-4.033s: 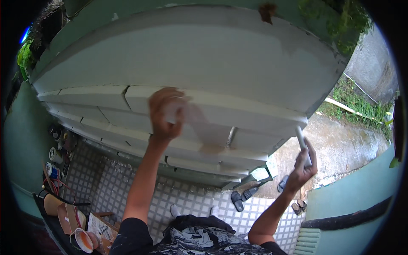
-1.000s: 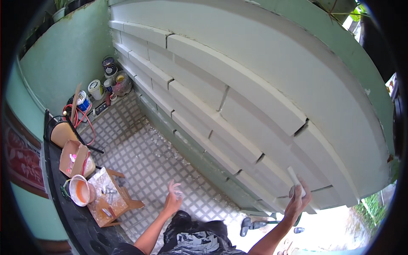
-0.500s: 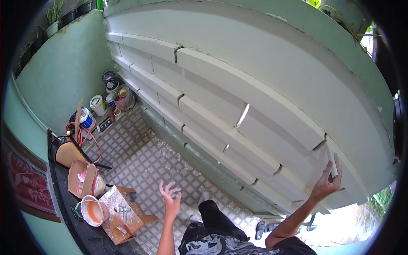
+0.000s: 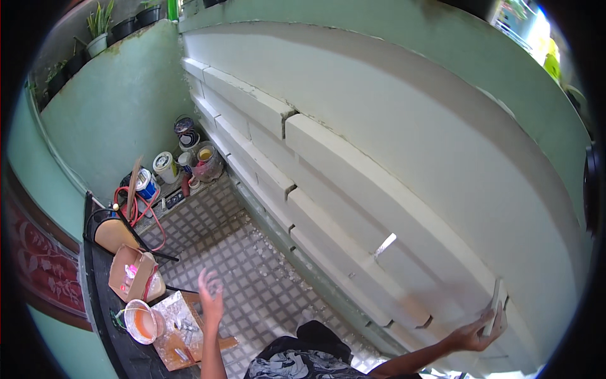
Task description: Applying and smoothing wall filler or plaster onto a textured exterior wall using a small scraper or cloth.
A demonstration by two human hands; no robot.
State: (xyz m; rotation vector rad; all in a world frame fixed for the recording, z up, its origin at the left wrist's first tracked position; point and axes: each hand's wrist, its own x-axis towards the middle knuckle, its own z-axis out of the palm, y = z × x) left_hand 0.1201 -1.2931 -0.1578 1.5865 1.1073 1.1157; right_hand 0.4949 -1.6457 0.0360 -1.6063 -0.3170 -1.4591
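Observation:
My right hand (image 4: pixel 478 334) grips a flat pale scraper (image 4: pixel 495 308) and holds it at the white stepped wall (image 4: pixel 391 189). The blade stands near a dark gap at the end of the upper raised band; whether it touches the surface cannot be made out. My left hand (image 4: pixel 211 289) is raised over the tiled floor with its fingers apart and nothing in it. It is slightly blurred, and a small stool (image 4: pixel 170 351) smeared with white stands beside it, bearing several small tools.
Left of the stool are a bucket (image 4: pixel 140 325) with orange liquid, a cardboard box (image 4: pixel 120 270) and a chair (image 4: pixel 113 234). Paint tins (image 4: pixel 165 167) and a red hose (image 4: pixel 156 222) lie in the far corner. White crumbs dot the tiled floor (image 4: pixel 233 252) along the wall. Potted plants (image 4: pixel 96 44) line the green ledge.
The view has shifted, so the wall and floor sit differently in it. My right hand with the scraper appears lower in view. The left hand has moved left, toward the stool.

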